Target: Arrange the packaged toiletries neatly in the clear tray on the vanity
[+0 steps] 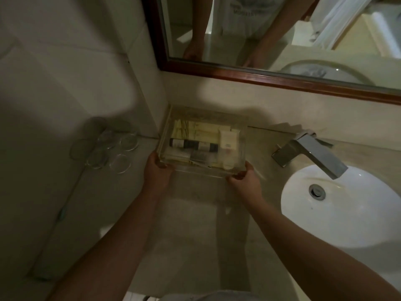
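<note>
Both hands are on the clear tray (242,148) right now, one at each near corner. Left hand (159,171) has its fingers curled round the near-left corner, right hand (245,180) is pinching the near-right corner, thumb on top of the rim. So both are gripping the tray itself, not any of the stuff inside.

Inside the tray, just past the fingertips: a couple of flat wrapped packets (198,157) along the near edge, then a row of small dark-and-white bottles (193,145) lying on their sides across the middle. Beyond those, cream coloured boxes (199,130) stacked toward the far wall. On the right-hand side a white tube (226,146) lies lengthwise, cap end pointing away from the hands. Labels are too dim to read.

The tray sits on the beige counter (195,213), pushed up near the back corner where the wall meets the mirror (282,29).

Out past the left hand there's a cluster of upturned clear glasses (108,146) on the counter. Out past the right hand, a chrome faucet (312,155) hangs over the white sink (347,213).
</note>
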A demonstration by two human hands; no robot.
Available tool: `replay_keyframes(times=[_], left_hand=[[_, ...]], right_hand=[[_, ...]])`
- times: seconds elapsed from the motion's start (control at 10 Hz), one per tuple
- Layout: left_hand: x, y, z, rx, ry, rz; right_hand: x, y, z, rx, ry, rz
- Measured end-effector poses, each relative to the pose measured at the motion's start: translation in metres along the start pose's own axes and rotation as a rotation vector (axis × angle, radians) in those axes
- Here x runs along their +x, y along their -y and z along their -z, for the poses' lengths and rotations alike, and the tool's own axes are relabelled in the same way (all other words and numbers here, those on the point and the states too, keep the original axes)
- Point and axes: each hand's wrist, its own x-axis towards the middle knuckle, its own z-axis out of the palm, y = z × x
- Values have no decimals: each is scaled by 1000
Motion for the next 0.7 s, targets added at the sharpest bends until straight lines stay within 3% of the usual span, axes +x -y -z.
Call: replay_keyframes(times=[0.4, 0.7], left_hand=[[21, -7, -18, 171, -174, 43], [-1, -8, -8, 198, -142, -26]], right_hand=[[19, 5, -4, -12, -99, -41], [11, 13, 15, 27, 60, -132]])
